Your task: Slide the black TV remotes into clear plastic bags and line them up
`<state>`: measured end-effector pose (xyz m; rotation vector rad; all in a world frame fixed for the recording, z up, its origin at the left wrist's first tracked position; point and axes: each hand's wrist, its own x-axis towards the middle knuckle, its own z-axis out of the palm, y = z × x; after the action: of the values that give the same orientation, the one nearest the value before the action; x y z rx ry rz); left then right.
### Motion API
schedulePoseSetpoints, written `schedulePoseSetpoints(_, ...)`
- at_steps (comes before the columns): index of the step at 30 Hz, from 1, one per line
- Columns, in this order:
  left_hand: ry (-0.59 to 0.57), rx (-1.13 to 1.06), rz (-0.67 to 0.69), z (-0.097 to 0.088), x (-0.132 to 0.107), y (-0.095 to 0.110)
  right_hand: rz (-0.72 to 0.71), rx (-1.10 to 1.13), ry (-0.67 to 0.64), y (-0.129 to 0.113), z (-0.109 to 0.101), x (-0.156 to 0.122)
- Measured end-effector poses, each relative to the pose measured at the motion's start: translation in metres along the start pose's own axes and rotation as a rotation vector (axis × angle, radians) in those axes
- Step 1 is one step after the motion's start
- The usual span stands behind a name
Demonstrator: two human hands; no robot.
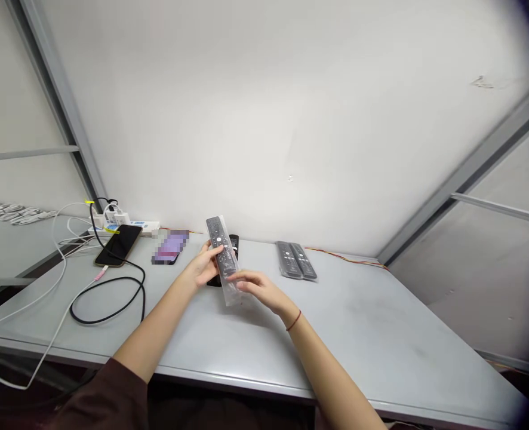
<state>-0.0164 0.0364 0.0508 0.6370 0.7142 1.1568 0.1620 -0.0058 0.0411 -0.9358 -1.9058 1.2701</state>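
Observation:
My left hand (204,267) grips a black remote control (221,254) sealed in a clear plastic sleeve, holding it tilted up from the table. My right hand (256,288) lies across the lower end of the sleeve, fingers pinching the plastic. Behind and under the held remote is a dark object (233,242), partly hidden, perhaps another remote. To the right, a pair of black remotes in plastic (297,260) lies side by side on the grey table (349,316).
A black phone (118,245) and a phone with a blurred screen (170,246) lie at the far left, near a power strip (125,228) with plugged-in chargers. Black and white cables loop over the table's left side. A white wall (264,119) rises behind.

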Motion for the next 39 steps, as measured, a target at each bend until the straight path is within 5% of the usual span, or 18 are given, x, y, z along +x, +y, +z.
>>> schedulePoseSetpoints(7, -0.095, 0.049, -0.026, 0.004, -0.005, -0.003, 0.007, -0.039, -0.098, 0.003, 0.003, -0.001)
schedulePoseSetpoints(24, -0.013, 0.101, -0.065, 0.007, -0.005, -0.002, -0.026, -0.119, -0.065, 0.007, 0.001, 0.001)
schedulePoseSetpoints(33, -0.048, 0.288, -0.022, 0.001, -0.002, -0.018, 0.274, 0.251, 0.065, 0.009, 0.007, 0.003)
schedulePoseSetpoints(39, -0.083, 0.349, 0.041, 0.013, -0.009, -0.023, 0.246, 0.408, 0.188, 0.008, 0.008, 0.007)
